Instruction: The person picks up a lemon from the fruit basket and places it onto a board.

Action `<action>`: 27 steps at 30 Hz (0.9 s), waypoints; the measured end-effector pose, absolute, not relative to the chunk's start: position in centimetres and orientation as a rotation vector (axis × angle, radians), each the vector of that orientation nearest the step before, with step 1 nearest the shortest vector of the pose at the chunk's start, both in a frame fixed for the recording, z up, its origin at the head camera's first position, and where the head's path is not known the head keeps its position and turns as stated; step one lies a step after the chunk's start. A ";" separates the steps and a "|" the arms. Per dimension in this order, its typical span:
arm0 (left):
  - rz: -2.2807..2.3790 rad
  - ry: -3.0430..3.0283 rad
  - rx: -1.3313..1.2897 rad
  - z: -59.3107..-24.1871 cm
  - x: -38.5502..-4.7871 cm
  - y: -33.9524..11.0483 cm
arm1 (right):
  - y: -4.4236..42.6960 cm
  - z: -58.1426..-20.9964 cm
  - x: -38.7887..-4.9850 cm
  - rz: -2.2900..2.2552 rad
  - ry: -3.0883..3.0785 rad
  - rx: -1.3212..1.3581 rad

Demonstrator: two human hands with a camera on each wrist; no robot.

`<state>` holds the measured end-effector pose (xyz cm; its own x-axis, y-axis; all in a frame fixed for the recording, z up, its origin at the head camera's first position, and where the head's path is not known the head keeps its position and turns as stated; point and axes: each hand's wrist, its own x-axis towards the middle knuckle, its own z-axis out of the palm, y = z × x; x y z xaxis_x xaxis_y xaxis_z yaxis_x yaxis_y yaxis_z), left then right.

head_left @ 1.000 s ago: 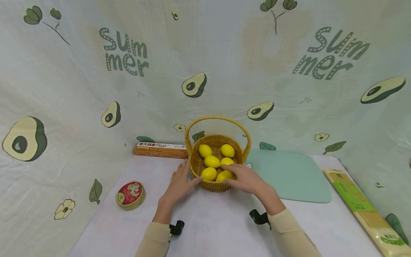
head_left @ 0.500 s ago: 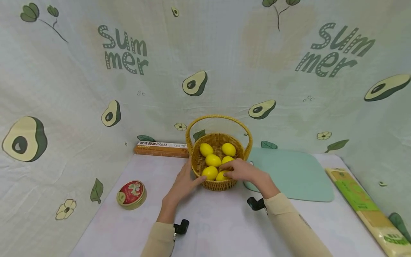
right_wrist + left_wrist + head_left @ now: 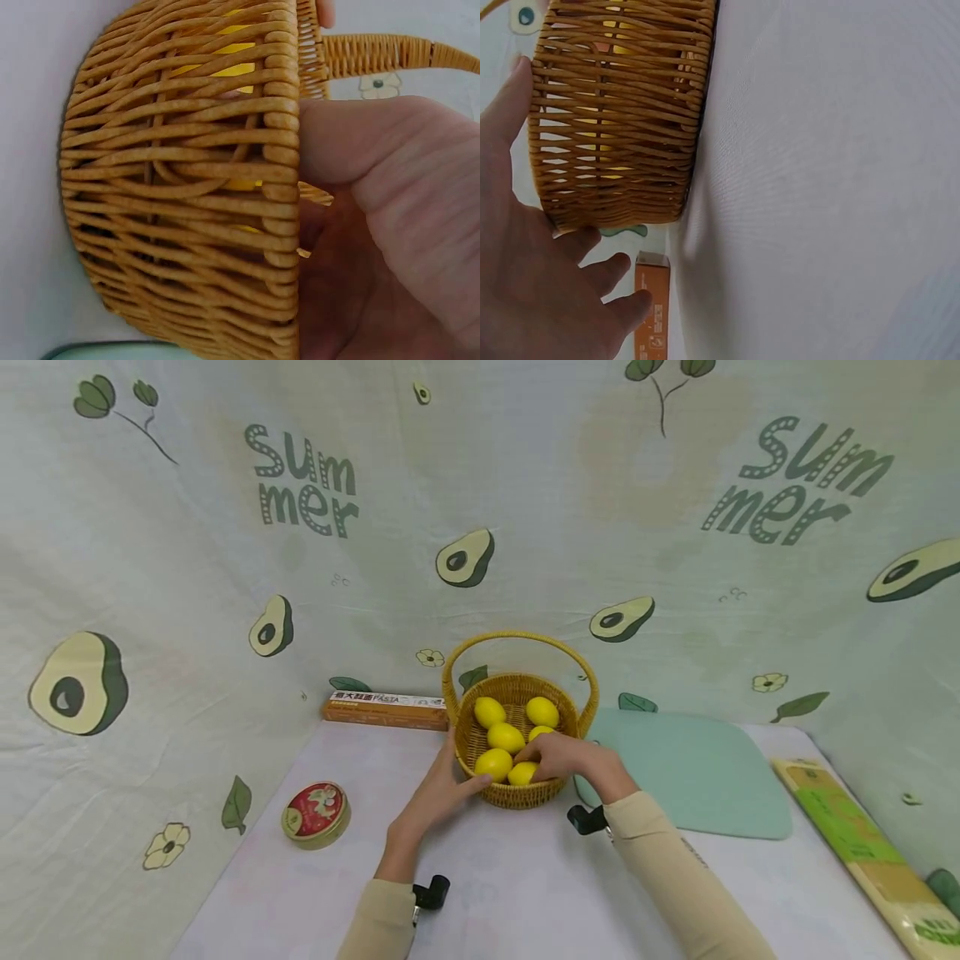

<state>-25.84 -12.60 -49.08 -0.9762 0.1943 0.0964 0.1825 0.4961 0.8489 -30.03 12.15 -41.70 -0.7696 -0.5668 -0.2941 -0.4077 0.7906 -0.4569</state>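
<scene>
Lemons sit in the basket on our bench; our left hand, loosely spread, braces its side, probably for steadiness; our right hand dips inside, its grip hidden from us.

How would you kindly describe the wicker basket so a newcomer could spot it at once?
Look to the far side of the white table, before the printed cloth backdrop. Between the pasta box and the pale green mat stands the basket, alone in being woven, arch-handled and holding yellow lemons.
</scene>
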 end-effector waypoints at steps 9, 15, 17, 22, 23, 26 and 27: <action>1.504 2.694 0.287 -49.0 -25.6 -12.1 | 12.7 -41.9 -30.0 -0.539 2.585 -0.753; 1.532 2.673 0.283 -48.8 -25.7 -11.9 | 13.3 -41.9 -29.7 -0.605 2.651 -0.786; 1.558 2.659 0.288 -48.8 -25.8 -11.9 | 13.5 -41.8 -29.5 -0.659 2.674 -0.775; 1.634 2.619 0.278 -48.8 -25.9 -12.0 | 14.0 -41.3 -29.1 -0.802 2.699 -0.776; 1.656 2.606 0.277 -48.8 -25.9 -12.1 | 14.1 -41.1 -29.0 -0.813 2.702 -0.787; 1.712 2.568 0.299 -49.0 -25.9 -12.1 | 14.4 -40.4 -28.4 -0.825 2.711 -0.802; 1.733 2.552 0.313 -49.1 -26.0 -12.2 | 14.5 -40.1 -28.1 -0.834 2.710 -0.802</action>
<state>-25.95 -12.17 -49.11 -0.9788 0.1890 0.0792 0.1433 0.3551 0.9238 -28.12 14.53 -40.08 -0.8343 -0.5507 -0.0258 -0.4408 0.6945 -0.5686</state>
